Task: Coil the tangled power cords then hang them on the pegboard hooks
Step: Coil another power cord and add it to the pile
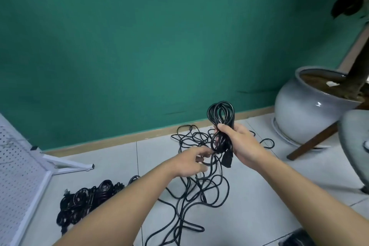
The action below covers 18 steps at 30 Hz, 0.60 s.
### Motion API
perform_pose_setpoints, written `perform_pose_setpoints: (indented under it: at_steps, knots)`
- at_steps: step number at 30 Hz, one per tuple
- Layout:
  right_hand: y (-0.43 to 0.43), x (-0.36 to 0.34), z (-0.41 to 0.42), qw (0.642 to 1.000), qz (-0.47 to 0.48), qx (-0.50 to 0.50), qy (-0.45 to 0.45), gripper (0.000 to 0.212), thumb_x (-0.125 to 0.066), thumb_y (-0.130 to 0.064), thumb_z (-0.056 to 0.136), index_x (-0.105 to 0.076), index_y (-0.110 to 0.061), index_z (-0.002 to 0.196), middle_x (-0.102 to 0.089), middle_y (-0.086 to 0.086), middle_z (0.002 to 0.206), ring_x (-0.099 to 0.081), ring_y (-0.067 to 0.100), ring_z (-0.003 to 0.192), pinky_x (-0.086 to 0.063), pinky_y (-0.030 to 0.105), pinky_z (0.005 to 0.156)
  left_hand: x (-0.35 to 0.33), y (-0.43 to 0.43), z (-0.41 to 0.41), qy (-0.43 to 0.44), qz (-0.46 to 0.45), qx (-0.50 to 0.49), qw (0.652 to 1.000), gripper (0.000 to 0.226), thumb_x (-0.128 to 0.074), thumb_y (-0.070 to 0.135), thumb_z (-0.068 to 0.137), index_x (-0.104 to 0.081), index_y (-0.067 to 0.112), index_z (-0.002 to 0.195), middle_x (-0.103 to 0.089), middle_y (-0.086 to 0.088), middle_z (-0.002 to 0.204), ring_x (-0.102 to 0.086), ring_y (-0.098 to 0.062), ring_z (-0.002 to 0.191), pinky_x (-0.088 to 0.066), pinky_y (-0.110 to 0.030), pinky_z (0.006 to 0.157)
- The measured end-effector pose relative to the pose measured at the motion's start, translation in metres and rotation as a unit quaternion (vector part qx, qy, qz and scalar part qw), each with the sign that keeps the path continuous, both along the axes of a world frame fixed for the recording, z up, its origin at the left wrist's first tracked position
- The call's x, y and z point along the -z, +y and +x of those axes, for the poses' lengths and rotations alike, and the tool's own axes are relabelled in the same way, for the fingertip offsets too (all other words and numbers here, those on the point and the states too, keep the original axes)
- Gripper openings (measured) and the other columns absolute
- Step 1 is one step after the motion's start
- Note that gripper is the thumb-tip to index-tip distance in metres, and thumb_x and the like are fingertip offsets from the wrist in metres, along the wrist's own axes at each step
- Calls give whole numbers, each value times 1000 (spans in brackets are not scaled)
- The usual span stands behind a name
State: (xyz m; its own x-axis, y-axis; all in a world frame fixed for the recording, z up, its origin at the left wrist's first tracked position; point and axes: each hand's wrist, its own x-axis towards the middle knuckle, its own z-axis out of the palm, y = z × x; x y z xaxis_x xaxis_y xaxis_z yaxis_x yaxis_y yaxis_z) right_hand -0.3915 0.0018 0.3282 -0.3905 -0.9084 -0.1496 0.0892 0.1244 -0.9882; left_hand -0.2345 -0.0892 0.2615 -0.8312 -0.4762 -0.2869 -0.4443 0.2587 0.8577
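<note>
My right hand [240, 144] grips a coiled black power cord [220, 115] at its middle; loops stand up above the fist and a black plug hangs below it. My left hand [192, 161] pinches a strand of the same cord just left of the coil. Under both hands a tangle of loose black cords [199, 187] sprawls over the tiled floor. A pile of coiled black cords [85, 198] lies at the lower left. The white pegboard [14, 173] stands on its frame at the far left; no hooks can be made out.
A large grey plant pot [305, 110] sits at the right by the green wall. A brown wooden leg [313, 140] slants in front of it. A grey round seat [354, 142] fills the right edge. The pegboard's white foot [69, 163] reaches onto the floor.
</note>
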Motion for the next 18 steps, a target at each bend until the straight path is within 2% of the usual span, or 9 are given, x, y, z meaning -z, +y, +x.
perform_pose_setpoints:
  at_steps: [3,5,7,8,10,12,14,16,18]
  knots:
    - [6,-2,-12,999,-4,11,-45,15,-54,-18,106,-61,-4,103,-62,9,73,-60,23,62,-51,31,56,7,7,-9,4,-33,37,999,34,-69,16,91,-63,38,117,-67,12,127,-62,-8,123,-46,-38,112]
    - [9,-3,-17,998,-1,25,-54,15,-55,-20,106,-61,-6,102,-61,8,73,-58,23,61,-48,31,54,13,6,-9,-6,-56,45,997,19,-67,26,91,-62,40,103,-70,15,120,-65,-6,119,-53,-45,105]
    - [9,-2,-22,997,6,42,-59,15,-56,-22,105,-63,-9,103,-59,6,75,-56,19,60,-46,30,54,20,0,-7,-21,-72,46,996,9,-63,34,88,-59,35,97,-72,13,111,-69,-15,112,-56,-51,96]
    - [9,-2,-24,997,7,50,-58,15,-56,-23,105,-63,-9,105,-58,6,76,-55,18,60,-47,29,53,21,-1,-6,-27,-83,44,995,8,-61,36,87,-58,34,94,-74,12,106,-70,-19,108,-56,-51,95]
    - [9,-1,-29,996,5,72,-46,15,-56,-24,105,-61,-10,103,-57,9,80,-54,18,61,-47,29,52,20,-2,-4,-46,-97,40,993,5,-59,31,92,-56,35,89,-77,10,94,-72,-18,102,-55,-44,96]
    - [10,1,-36,994,14,108,23,17,-56,-25,105,-59,-12,95,-57,10,81,-53,17,60,-48,27,51,15,-4,0,-59,-112,31,991,15,-59,24,100,-56,31,87,-75,6,84,-72,-11,93,-53,-30,86]
    - [13,3,-43,982,41,124,134,21,-55,-29,105,-59,-13,92,-58,9,80,-52,15,59,-46,24,51,6,-10,7,-57,-150,24,987,14,-61,22,102,-61,24,88,-72,0,82,-67,-8,79,-48,-24,74]
    - [15,6,-46,962,81,103,240,26,-54,-33,105,-59,-12,91,-64,12,82,-54,17,64,-45,29,57,-9,-15,13,-32,-218,11,975,13,-62,24,102,-69,22,91,-70,3,82,-61,-10,75,-45,-25,71]
    - [15,10,-46,938,123,52,321,28,-53,-37,105,-62,-13,97,-71,12,93,-61,22,76,-47,33,70,-28,-15,17,9,-298,7,955,16,-60,25,104,-74,19,99,-66,12,86,-60,-9,83,-43,-23,75]
